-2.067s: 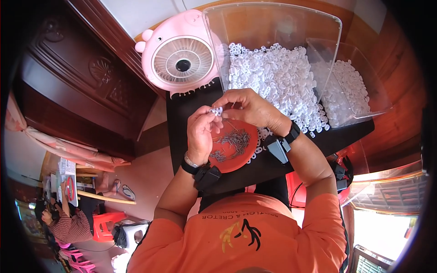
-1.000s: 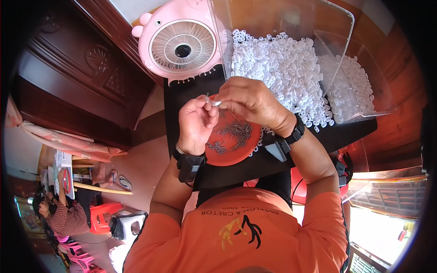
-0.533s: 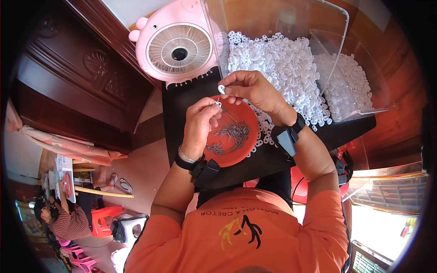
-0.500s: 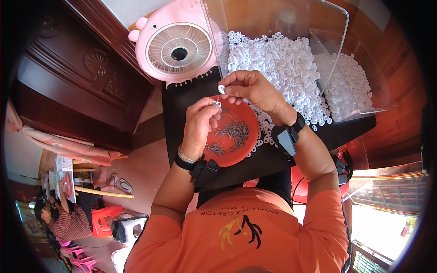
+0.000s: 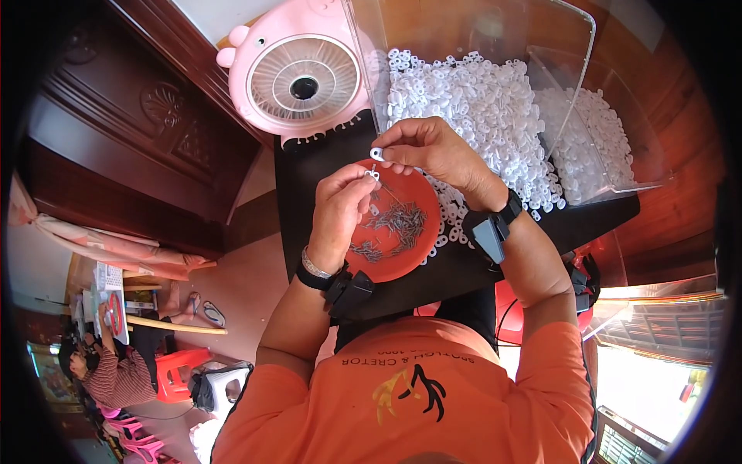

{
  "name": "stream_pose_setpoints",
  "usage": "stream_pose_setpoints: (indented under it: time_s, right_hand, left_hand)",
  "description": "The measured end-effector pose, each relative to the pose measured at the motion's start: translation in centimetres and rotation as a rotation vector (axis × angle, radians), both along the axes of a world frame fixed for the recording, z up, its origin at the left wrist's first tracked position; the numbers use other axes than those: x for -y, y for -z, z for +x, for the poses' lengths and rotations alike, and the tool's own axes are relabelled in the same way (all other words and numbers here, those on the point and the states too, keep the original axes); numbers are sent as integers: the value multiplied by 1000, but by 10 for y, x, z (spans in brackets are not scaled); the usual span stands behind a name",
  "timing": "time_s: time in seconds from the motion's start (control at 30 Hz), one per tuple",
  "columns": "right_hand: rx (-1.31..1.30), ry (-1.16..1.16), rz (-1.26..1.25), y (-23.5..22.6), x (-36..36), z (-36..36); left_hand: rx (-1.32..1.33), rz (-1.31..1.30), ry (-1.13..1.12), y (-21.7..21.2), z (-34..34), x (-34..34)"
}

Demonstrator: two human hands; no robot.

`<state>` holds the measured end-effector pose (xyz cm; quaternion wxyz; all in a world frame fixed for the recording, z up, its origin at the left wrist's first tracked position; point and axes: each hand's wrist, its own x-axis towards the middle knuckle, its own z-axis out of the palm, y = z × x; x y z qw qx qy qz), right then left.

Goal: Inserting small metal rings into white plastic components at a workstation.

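Observation:
My left hand point(image 5: 340, 207) pinches a small metal pin point(image 5: 369, 175) over an orange dish point(image 5: 417, 247) that holds several thin grey pins point(image 5: 398, 220). Just above it, my right hand point(image 5: 433, 151) pinches a small white plastic ring point(image 5: 377, 154) between thumb and forefinger. The two hands are close together, ring and pin a short way apart. A large heap of white plastic rings point(image 5: 479, 108) lies on the black table point(image 5: 464, 271) behind the dish, partly inside a clear plastic bin point(image 5: 572, 93).
A pink round desk fan point(image 5: 297, 81) stands at the table's far left corner. Dark carved wooden furniture point(image 5: 131, 131) lies to the left. Another person point(image 5: 116, 379) sits far off at lower left near red and pink stools.
Both hands have shifted slightly; the right hand has lifted a white ring clear of the left hand's pin. The view has tilted a little.

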<state>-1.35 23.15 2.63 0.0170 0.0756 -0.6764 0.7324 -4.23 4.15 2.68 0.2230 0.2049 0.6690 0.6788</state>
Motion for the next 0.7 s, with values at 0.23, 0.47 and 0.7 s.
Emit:
stream_pose_setpoints:
  time_s: [0.23, 0.47, 0.7]
  right_hand:
    - [-9, 8, 11, 0, 5, 1]
    - [-33, 28, 41, 0, 9, 3]
    - [-81, 65, 111, 1, 12, 5]
  left_hand:
    - [-9, 2, 10, 3, -1, 1]
    - [-27, 14, -4, 5, 0, -2]
    - [-49, 86, -19, 7, 3, -4]
